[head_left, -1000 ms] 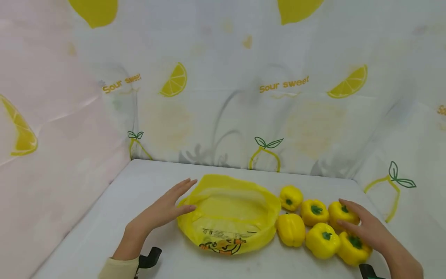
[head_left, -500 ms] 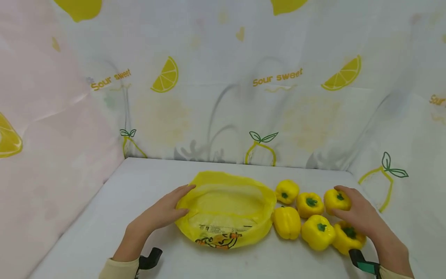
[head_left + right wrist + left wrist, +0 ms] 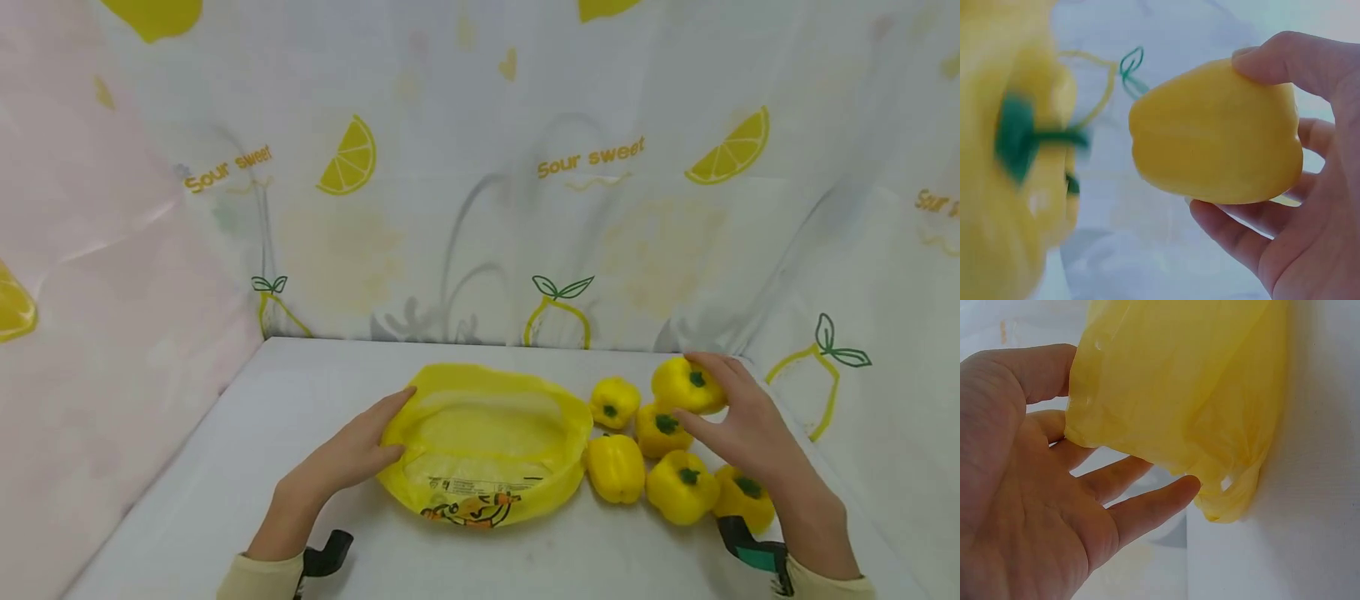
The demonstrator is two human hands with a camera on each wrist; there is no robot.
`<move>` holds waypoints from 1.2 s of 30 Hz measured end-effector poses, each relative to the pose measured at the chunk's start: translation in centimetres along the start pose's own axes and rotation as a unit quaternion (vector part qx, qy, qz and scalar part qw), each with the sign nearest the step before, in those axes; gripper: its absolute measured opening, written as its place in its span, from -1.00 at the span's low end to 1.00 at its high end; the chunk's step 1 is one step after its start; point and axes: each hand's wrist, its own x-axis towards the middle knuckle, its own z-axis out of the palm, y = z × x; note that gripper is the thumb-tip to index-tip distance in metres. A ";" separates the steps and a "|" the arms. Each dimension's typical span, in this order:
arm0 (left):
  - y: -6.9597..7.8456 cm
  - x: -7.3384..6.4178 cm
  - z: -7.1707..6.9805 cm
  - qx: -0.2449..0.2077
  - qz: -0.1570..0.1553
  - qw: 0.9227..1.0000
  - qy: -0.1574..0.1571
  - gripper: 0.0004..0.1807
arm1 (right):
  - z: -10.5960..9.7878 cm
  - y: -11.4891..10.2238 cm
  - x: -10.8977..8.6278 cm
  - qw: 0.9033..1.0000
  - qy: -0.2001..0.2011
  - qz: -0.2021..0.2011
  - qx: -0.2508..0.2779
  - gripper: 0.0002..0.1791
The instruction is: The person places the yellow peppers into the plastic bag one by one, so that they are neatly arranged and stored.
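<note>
A yellow bell pepper (image 3: 687,385) is gripped between the thumb and fingers of my right hand (image 3: 738,421), raised off the table behind the other peppers. In the right wrist view, the fingers wrap the sides of this held pepper (image 3: 1216,134). My left hand (image 3: 352,442) lies at the left rim of an open yellow plastic bag (image 3: 480,379), thumb and fingers spread. The left wrist view has the bag's edge (image 3: 1141,394) beside loosely extended fingers, some partly behind it. Inside the bag I see only thin yellow film.
Several more yellow bell peppers stand right of the bag, among them one lying on its side (image 3: 615,468) and one at the front (image 3: 682,487). The white table (image 3: 322,367) ends at a lemon-printed cloth backdrop (image 3: 420,233), with cloth at both sides.
My right hand has closed round the back right pepper, lifted it and carried it left. My left hand stays by the bag's rim. The head view has shifted slightly.
</note>
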 end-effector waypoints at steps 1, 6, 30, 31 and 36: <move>0.1 0.1 0.0 -0.002 0.000 1.000 -0.003 -0.17 | 0.3 -0.6 0.2 1.000 -0.001 -0.005 0.003 -0.21; 0.2 0.3 -0.1 -0.004 -0.005 1.000 -0.010 -0.16 | 2.8 -3.6 0.8 0.999 -0.021 -0.032 0.022 -0.22; 0.2 0.5 0.6 -0.015 -0.007 1.000 -0.014 -0.14 | 17.0 -13.8 4.1 0.987 -0.135 -0.034 0.081 -0.23; 0.2 0.4 0.6 -0.013 -0.008 1.000 -0.012 -0.14 | 17.5 -14.0 4.3 0.986 -0.140 -0.035 0.083 -0.23; 0.4 0.7 0.3 -0.002 -0.006 1.000 -0.010 -0.15 | 19.6 -14.7 5.3 0.985 -0.149 -0.024 0.087 -0.22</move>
